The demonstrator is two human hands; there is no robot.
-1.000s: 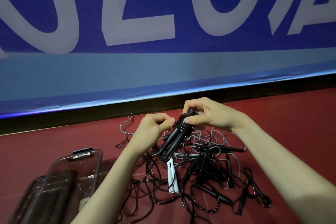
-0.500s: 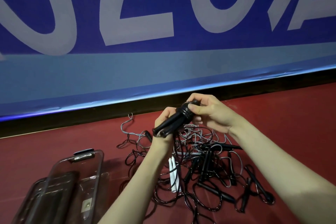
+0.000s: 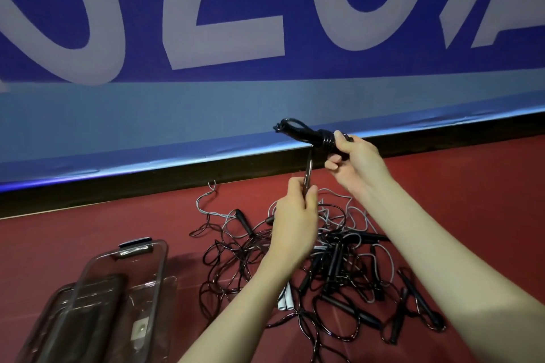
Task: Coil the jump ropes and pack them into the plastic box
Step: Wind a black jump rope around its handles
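**Black rope bundle held up over the tangle**

Black cord is wound tightly around a pair of handles to make the coiled jump rope (image 3: 317,138), and in the head view the right hand (image 3: 352,160) holds it raised above the floor, fingers and thumb curled round the wrapped end, the bundle pointing up and to the left. A single strand drops from the wraps to the left hand (image 3: 296,215), which pinches the loose rope end (image 3: 308,172) between thumb and fingers just below the bundle; the two hands are close but apart. Under both forearms lies the pile of jump ropes (image 3: 324,268), black and grey cords looped over one another with black handles scattered through them and a pair of white handles (image 3: 285,300) near the left forearm. All of it rests on the red floor (image 3: 472,200). At lower left stands the clear plastic box (image 3: 124,283), well apart from the raised bundle, with its lid (image 3: 59,324) beside it. Behind runs a blue banner (image 3: 265,38) with large pale letters.
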